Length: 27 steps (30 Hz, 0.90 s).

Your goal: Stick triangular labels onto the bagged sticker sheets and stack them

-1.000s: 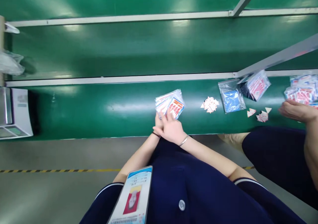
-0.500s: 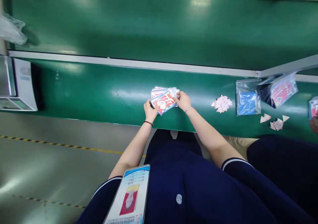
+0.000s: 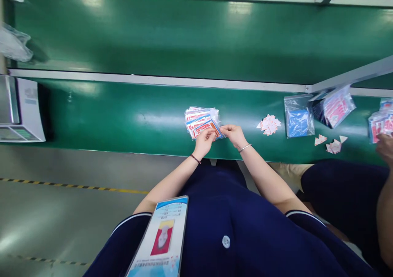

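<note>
Top packet (image 3: pixel 203 126) partly under left grip (image 3: pixel 203 143), corner pinched in right grip (image 3: pixel 236 135)

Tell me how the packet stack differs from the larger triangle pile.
The packet stack holds rectangular, plastic-covered packets; the triangle pile is small three-cornered pieces.
The packet stack shows red, white and blue; the triangle pile looks mostly white with reddish marks.
The left hand and right hand are at the packet stack; the triangle pile is untouched.
Both lie on the green worktop.

Packets (image 3: pixel 196 119) and badge (image 3: pixel 162 238) bear print too small to read.
</note>
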Each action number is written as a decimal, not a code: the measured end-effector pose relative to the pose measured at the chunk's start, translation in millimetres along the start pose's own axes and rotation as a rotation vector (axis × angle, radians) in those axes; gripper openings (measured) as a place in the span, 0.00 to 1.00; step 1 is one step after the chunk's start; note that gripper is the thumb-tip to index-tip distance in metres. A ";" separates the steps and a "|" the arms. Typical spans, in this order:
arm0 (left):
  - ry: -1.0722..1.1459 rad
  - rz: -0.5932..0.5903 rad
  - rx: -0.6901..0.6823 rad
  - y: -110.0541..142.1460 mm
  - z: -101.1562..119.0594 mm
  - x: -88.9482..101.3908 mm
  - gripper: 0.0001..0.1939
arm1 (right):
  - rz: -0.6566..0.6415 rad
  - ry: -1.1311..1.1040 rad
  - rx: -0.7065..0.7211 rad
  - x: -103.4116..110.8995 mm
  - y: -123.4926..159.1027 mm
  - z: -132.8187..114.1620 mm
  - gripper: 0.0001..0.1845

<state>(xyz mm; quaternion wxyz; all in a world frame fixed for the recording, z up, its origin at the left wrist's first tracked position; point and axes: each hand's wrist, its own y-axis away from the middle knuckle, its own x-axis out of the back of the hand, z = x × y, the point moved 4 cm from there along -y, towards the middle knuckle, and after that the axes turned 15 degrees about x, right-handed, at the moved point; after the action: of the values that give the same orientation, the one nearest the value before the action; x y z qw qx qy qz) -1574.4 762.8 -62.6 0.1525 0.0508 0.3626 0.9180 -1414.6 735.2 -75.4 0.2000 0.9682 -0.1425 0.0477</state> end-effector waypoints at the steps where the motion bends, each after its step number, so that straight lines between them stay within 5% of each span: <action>1: 0.009 -0.015 0.009 -1.2 1.0 -7.6 0.10 | -0.001 -0.084 -0.001 -4.7 4.8 -3.3 0.23; 13: -0.119 -0.092 0.061 -2.9 17.9 -0.6 0.12 | -0.149 -0.241 -0.056 -22.1 22.4 -25.8 0.27; 19: -0.286 -0.081 -0.055 0.5 31.3 -2.8 0.11 | -0.073 -0.434 -0.229 -17.0 26.7 -25.9 0.27; 27: -0.400 -0.090 -0.068 3.8 26.5 -7.7 0.11 | -0.142 -0.139 0.038 -11.8 18.4 -22.0 0.21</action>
<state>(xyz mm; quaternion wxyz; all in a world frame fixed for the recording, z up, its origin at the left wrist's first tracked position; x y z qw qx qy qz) -1562.6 774.9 -40.5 0.2639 0.2106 0.2956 0.8937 -1432.1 730.9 -50.1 0.1742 0.9805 -0.0861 -0.0310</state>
